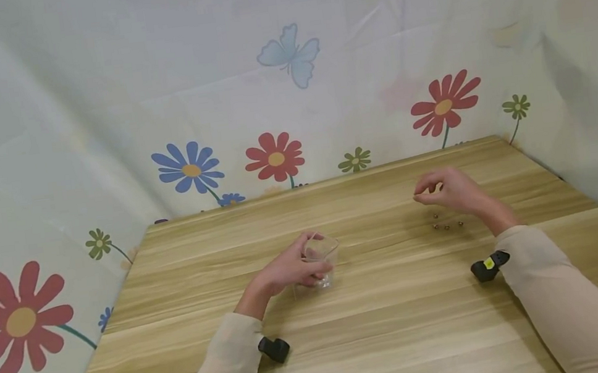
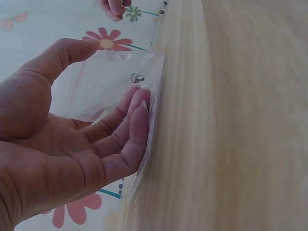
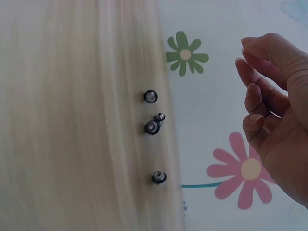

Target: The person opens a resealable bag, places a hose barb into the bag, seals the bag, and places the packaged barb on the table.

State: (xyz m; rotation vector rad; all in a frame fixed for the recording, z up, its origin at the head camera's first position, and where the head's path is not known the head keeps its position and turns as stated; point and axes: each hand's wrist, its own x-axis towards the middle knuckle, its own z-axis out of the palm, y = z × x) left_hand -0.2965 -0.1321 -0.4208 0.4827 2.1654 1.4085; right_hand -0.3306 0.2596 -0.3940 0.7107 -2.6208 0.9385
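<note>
My left hand (image 1: 300,264) grips a clear plastic cup (image 1: 324,247) with a squarish rim, thumb on one side and fingers curled along the other. In the left wrist view, small shiny metal pieces (image 2: 137,78) show inside the cup (image 2: 110,67), close to the fingertips. My right hand (image 1: 451,191) hovers over the far right part of the table, fingers loosely bent. Nothing shows between its thumb and fingers in the right wrist view. Below it, several small shiny metal balls (image 3: 151,127) lie on the wood, two of them side by side.
The wood-grain table (image 1: 404,310) ends at a back edge against a white cloth (image 1: 208,85) printed with flowers and a butterfly. The cloth also rises along the left and right sides. A black wrist camera (image 1: 274,349) sits on the left sleeve, another (image 1: 486,269) on the right.
</note>
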